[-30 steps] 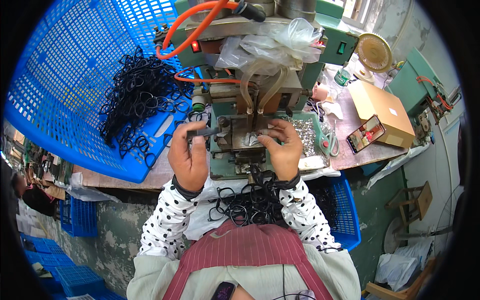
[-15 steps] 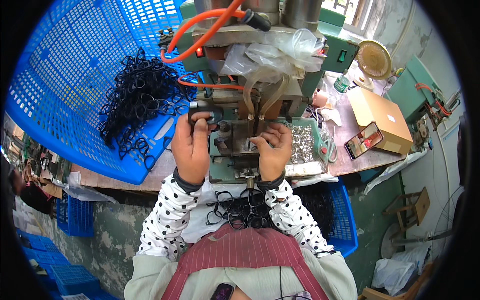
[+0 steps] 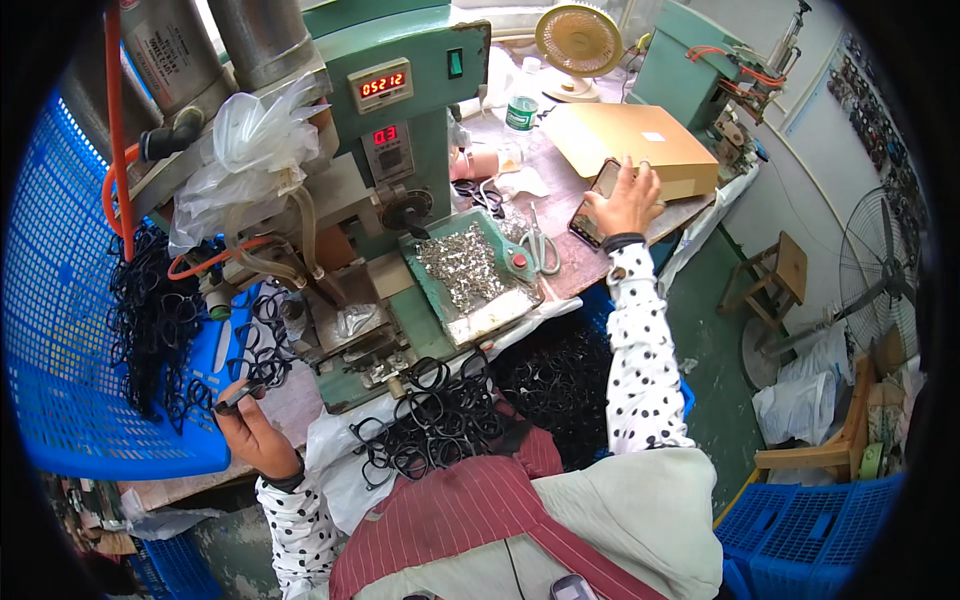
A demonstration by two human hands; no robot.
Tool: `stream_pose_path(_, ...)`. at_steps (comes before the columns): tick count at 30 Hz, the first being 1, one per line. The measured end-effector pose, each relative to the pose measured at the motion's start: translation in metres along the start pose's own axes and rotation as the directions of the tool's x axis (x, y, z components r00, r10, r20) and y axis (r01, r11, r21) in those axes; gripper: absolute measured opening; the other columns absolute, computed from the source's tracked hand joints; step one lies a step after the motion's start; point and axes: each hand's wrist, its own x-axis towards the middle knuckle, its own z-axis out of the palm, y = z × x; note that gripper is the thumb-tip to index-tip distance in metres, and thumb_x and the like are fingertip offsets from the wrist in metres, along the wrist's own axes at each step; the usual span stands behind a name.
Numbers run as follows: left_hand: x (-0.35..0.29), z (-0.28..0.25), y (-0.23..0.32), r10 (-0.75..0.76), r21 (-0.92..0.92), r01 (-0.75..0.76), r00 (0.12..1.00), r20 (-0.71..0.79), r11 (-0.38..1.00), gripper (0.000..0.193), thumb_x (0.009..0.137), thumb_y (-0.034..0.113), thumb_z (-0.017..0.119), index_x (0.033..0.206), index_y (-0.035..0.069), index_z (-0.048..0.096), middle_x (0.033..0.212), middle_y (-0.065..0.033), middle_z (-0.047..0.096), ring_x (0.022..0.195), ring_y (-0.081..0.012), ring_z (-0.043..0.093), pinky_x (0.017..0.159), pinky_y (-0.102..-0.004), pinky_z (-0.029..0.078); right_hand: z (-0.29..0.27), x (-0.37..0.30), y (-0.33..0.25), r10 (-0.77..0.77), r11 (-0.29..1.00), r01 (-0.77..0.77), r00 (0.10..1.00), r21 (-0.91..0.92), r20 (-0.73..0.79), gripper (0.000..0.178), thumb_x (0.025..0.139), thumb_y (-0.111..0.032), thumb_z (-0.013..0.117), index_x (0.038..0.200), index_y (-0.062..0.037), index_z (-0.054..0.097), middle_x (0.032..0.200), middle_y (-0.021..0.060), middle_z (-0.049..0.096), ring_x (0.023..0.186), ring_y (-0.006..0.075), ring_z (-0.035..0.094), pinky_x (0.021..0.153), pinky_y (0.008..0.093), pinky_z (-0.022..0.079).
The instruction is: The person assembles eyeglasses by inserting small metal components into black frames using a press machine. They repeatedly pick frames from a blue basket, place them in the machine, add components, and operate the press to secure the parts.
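Observation:
My left hand (image 3: 258,440) pinches a black eyeglass frame (image 3: 240,396) beside the blue basket; only part of the frame shows. My right hand (image 3: 628,202) is stretched out to the far right over a smartphone (image 3: 594,212) that leans against a cardboard box (image 3: 640,140). Its fingers are apart, and the thumb is at the phone's screen; whether it presses is hard to tell. Between my hands stands a green press machine (image 3: 400,60) with clear tubes (image 3: 305,235) running down to its work plate. Several black eyeglass frames (image 3: 430,420) lie in my lap.
The large blue basket (image 3: 60,300) at left holds a heap of black frames (image 3: 150,320). A green tray (image 3: 410,262) of small metal pieces (image 3: 462,265) sits by scissors (image 3: 540,250). A bottle (image 3: 521,100), a small fan (image 3: 578,42) and a wooden stool (image 3: 778,270) are farther right.
My right hand has left the machine's work plate and reached right to the phone. My left hand has moved down and away from the machine with the black frame. The view has turned right.

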Motion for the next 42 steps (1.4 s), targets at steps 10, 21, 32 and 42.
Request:
stream_pose_path(10, -0.009, 0.004, -0.001, -0.015, -0.018, 0.016, 0.998, 0.065, 1.000, 0.017, 0.099, 0.008, 0.046, 0.108, -0.003, 0.054, 0.099, -0.0110, 0.058, 0.082, -0.0169, 0.054, 0.076, -0.0285, 0.045, 0.029, 0.040, 0.051, 0.114, 0.983, -0.110, 0.993, 0.147, -0.019, 0.021, 0.089, -0.022, 0.060, 0.106, -0.0114, 0.068, 0.095, 0.0130, 0.069, 0.092, 0.0331, 0.062, 0.084, 0.0421, 0.046)
stream_pose_path(21, -0.010, 0.018, 0.021, 0.321, 0.198, -0.351, 0.932, 0.167, 0.915, 0.023, 0.093, 0.003, 0.047, 0.110, -0.004, 0.060, 0.103, -0.0181, 0.063, 0.096, -0.0316, 0.059, 0.091, -0.0418, 0.044, -0.052, -0.135, -0.112, -0.554, 0.718, 0.345, 0.809, 0.604, 0.196, 0.053, 0.071, -0.031, 0.078, 0.117, -0.0108, 0.060, 0.081, 0.0091, 0.061, 0.074, 0.0275, 0.064, 0.061, 0.0396, 0.052)
stream_pose_path(32, 0.001, 0.045, 0.034, 0.649, -0.214, -0.661, 0.529, 0.547, 0.719, 0.043, 0.076, -0.003, 0.061, 0.119, 0.003, 0.062, 0.119, -0.0170, 0.062, 0.109, -0.0317, 0.061, 0.097, -0.0470, 0.048, -0.002, -0.137, -0.133, -0.367, 0.654, 0.116, 0.913, 0.748, 0.179, 0.013, 0.082, -0.018, 0.068, 0.079, -0.0075, 0.062, 0.082, 0.0113, 0.064, 0.071, 0.0340, 0.061, 0.063, 0.0434, 0.047)
stream_pose_path(42, 0.001, 0.069, 0.033, 0.620, -0.204, -0.632, 0.554, 0.555, 0.747, 0.048, 0.074, -0.005, 0.060, 0.121, 0.001, 0.059, 0.123, -0.0165, 0.060, 0.108, -0.0303, 0.061, 0.097, -0.0459, 0.049, -0.004, -0.135, -0.128, -0.227, 0.675, 0.060, 0.965, 0.736, 0.130, 0.006, 0.078, -0.017, 0.074, 0.083, -0.0148, 0.072, 0.073, 0.0045, 0.065, 0.075, 0.0245, 0.056, 0.070, 0.0371, 0.044)
